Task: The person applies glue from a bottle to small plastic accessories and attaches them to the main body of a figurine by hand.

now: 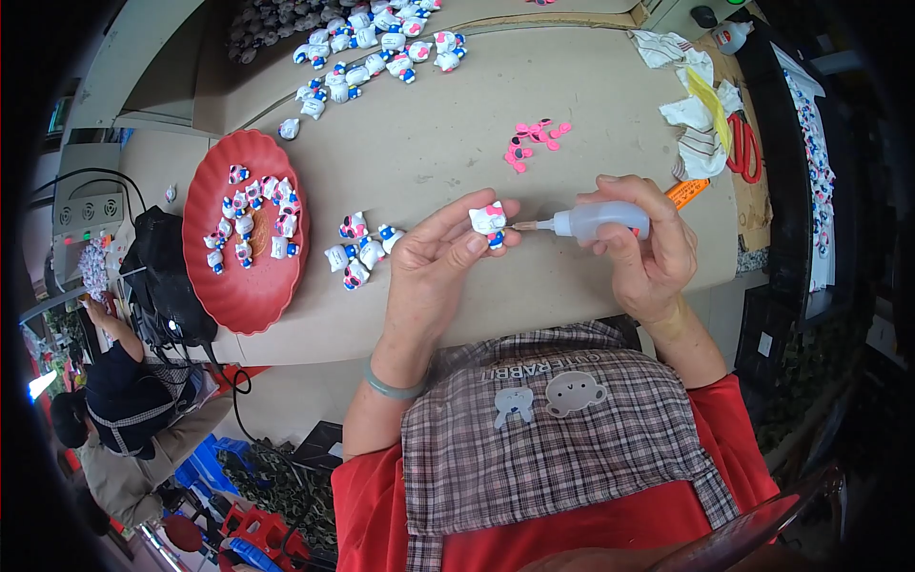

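Observation:
Between the thumb and fingers of my left hand (pixel 434 243) is a small white cat figurine (pixel 488 219) with a pink bow and a blue lower part. My right hand (pixel 653 248) grips a translucent squeeze bottle (pixel 610 221), tipped sideways. Its thin nozzle points left, close to the figurine; whether the tip touches it I cannot tell. Left of my left hand lies a small cluster of similar figurines (pixel 370 253), some with pink and black pieces on their faces. Beyond both hands is a loose pile of small pink pieces with dark lenses (pixel 534 138).
A red scalloped tray (pixel 205 181) with several figurines stands at the left. More white figurines (pixel 367 57) lie along the far side. Rags (pixel 681 95), red-handled scissors (pixel 743 148) and an orange tool (pixel 688 193) are at the right edge. Another person (pixel 133 410) works at far left.

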